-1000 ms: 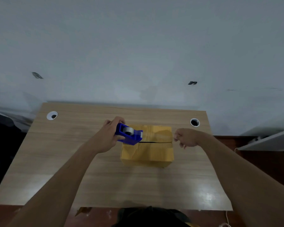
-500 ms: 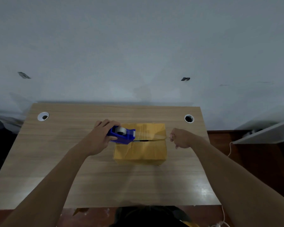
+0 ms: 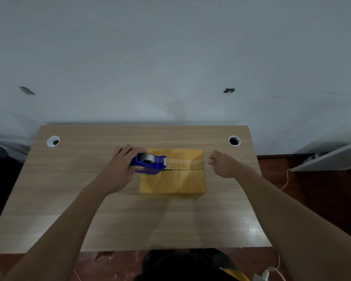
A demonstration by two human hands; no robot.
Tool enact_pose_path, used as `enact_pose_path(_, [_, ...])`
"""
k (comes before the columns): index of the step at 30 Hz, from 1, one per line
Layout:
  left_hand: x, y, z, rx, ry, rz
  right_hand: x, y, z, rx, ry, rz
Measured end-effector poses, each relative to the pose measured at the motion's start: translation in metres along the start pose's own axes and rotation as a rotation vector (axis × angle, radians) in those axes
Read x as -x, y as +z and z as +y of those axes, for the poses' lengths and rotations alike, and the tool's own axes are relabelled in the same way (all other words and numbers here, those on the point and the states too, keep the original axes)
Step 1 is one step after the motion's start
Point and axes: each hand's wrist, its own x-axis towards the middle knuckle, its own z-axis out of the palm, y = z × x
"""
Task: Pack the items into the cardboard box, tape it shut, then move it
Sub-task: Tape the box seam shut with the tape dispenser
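Note:
A yellow-brown cardboard box (image 3: 176,182) sits in the middle of the wooden table (image 3: 69,189), its top flaps folded down with a dark seam across the middle. My left hand (image 3: 121,167) grips a blue tape dispenser (image 3: 148,164) over the box's left end. A strip of clear tape (image 3: 185,161) stretches from the dispenser across the box top to my right hand (image 3: 221,163), which pinches its free end just past the box's right edge.
Two round cable holes sit near the table's far corners, one at the left (image 3: 53,141) and one at the right (image 3: 234,140). A grey wall stands behind the table. A white shelf edge (image 3: 328,159) and a white cable (image 3: 286,179) lie at the right.
The view shifted with my head, so the box sits in a slightly different place in frame. Both hands keep the same hold, with the tape still stretched over the box top.

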Motion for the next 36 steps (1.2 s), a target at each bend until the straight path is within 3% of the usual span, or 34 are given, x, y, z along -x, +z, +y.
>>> enact_pose_path(16, [-0.002,-0.003,0.012,-0.034,0.019,-0.016,-0.019,0.025,0.017,0.057,0.03,-0.063])
enact_pose_path(32, [-0.001,-0.005,0.015,-0.033,0.012,-0.01,0.003,0.065,0.007,-0.364,0.207,0.137])
enact_pose_path(36, [-0.001,-0.006,0.015,-0.035,0.012,-0.008,0.008,0.072,0.008,-0.399,0.171,0.24])
